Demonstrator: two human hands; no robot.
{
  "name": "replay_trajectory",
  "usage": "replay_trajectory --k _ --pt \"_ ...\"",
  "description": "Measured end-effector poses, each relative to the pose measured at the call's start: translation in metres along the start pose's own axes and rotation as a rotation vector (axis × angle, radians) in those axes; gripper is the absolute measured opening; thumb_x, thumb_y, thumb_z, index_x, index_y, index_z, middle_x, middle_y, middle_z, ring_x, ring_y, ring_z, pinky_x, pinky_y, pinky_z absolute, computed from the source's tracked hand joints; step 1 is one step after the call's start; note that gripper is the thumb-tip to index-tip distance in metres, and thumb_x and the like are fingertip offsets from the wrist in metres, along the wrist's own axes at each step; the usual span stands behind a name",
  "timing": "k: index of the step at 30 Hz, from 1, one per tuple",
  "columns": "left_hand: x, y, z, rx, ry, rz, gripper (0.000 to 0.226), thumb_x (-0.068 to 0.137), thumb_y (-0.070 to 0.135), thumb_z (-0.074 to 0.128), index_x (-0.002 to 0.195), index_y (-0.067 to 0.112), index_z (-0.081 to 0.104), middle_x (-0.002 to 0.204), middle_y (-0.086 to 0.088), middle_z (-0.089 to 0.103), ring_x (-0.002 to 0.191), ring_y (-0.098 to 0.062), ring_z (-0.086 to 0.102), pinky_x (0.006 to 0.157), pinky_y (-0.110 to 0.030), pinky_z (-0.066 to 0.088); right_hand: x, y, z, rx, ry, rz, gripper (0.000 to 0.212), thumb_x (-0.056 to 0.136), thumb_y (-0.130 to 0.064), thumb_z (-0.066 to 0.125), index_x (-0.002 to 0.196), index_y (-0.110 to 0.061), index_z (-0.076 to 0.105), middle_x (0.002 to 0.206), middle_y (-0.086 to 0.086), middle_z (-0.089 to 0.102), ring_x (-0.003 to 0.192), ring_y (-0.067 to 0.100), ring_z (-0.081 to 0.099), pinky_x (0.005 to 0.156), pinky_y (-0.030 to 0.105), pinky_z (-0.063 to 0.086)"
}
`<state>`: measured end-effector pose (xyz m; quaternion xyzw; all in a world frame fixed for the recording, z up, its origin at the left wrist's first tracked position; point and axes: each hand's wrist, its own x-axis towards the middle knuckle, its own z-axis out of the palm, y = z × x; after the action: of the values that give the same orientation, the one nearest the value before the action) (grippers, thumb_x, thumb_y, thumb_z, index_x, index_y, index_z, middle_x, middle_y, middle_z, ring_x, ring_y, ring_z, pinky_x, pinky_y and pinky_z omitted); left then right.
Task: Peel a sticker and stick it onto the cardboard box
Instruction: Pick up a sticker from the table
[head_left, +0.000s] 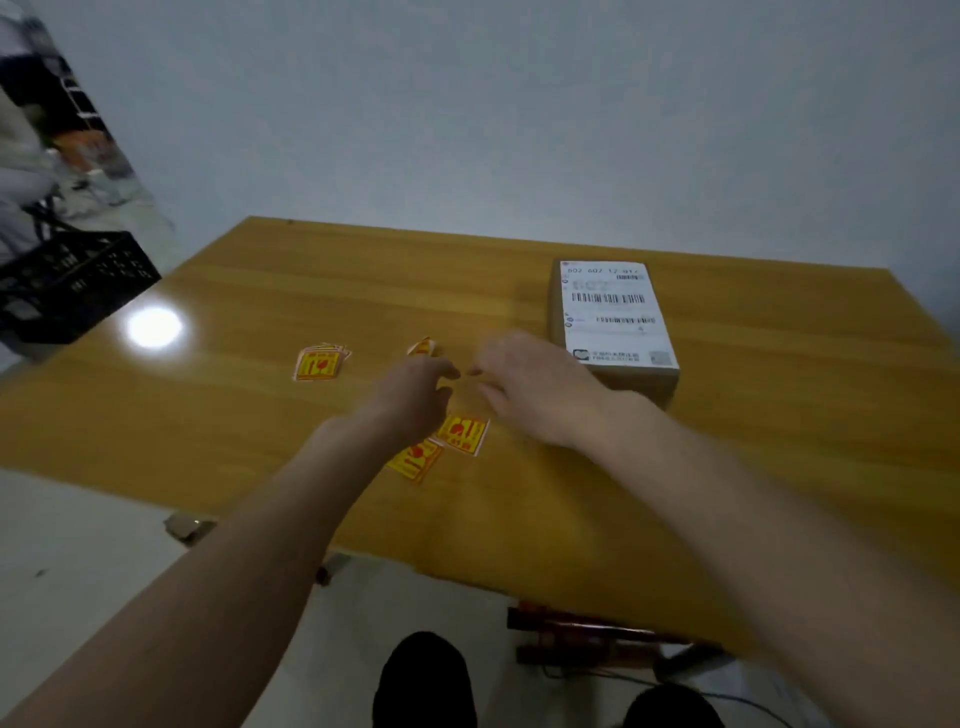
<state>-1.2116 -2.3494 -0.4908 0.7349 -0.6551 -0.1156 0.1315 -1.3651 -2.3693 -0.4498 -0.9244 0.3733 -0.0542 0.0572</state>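
Observation:
A cardboard box (649, 376) with a white shipping label (613, 312) on top stands on the wooden table (260, 415), right of centre. Yellow-and-red stickers lie around: a small stack (319, 362) at the left, one curled sticker (422, 346) beyond my fingers, and two more (462, 432) (413, 461) partly under my left wrist. My left hand (415, 395) and my right hand (535, 389) hover over the table's middle, fingertips almost meeting. The view is blurred, and I see nothing held in either hand.
A black plastic crate (67, 280) sits at the table's far left corner. A bright light reflection (154, 326) shines on the wood. A plain wall rises behind the table. On the floor below lie a reddish object (571, 629) and cables.

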Motion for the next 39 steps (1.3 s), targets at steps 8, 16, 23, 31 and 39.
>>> replay_trajectory --k 8,16,23,31,39 --pt "-0.068 -0.035 0.003 -0.049 0.019 -0.101 0.037 0.092 0.02 0.051 0.129 0.025 0.052 0.134 -0.005 0.055 0.122 -0.026 0.051 0.098 -0.038 0.043 -0.027 -0.031 0.073 0.161 -0.175 0.189 0.038 0.092 -0.019 0.05 0.128 -0.009 0.046 0.139 0.01 0.044 0.13 0.029 0.04 0.105 0.04 0.038" --pt "-0.102 -0.044 0.018 -0.204 0.081 -0.062 0.041 0.088 0.02 0.058 0.129 0.021 0.054 0.125 -0.002 0.062 0.115 -0.021 0.056 0.097 -0.035 0.043 0.001 -0.039 0.093 0.223 -0.072 0.36 0.053 0.094 -0.03 0.049 0.141 -0.013 0.032 0.149 0.009 0.037 0.138 0.027 0.032 0.112 0.036 0.028" --pt "-0.111 -0.038 0.022 -0.219 0.075 -0.047 0.039 0.089 0.024 0.057 0.128 0.023 0.055 0.126 0.0 0.062 0.116 -0.018 0.055 0.095 -0.031 0.042 -0.024 -0.042 0.085 -0.057 -0.077 0.288 0.036 0.097 -0.005 0.03 0.13 -0.006 0.043 0.133 0.015 0.052 0.123 0.031 0.048 0.094 0.034 0.038" --pt "-0.108 -0.007 0.034 -0.352 -0.015 -0.162 0.047 0.088 0.02 0.059 0.133 0.019 0.049 0.128 -0.005 0.06 0.114 -0.022 0.057 0.097 -0.032 0.043 -0.054 -0.036 0.095 -0.042 -0.106 0.23 0.041 0.097 -0.007 0.029 0.136 -0.012 0.043 0.149 0.01 0.039 0.135 0.027 0.038 0.104 0.035 0.035" --pt "-0.079 0.022 0.043 -1.123 0.031 -0.588 0.055 0.081 0.001 0.064 0.132 -0.002 0.043 0.095 -0.019 0.06 0.071 -0.027 0.06 0.08 -0.043 0.055 -0.086 -0.038 0.102 0.079 -0.066 0.202 0.057 0.094 0.002 0.028 0.148 -0.017 0.026 0.159 -0.003 0.02 0.146 0.019 0.017 0.116 0.029 0.016"
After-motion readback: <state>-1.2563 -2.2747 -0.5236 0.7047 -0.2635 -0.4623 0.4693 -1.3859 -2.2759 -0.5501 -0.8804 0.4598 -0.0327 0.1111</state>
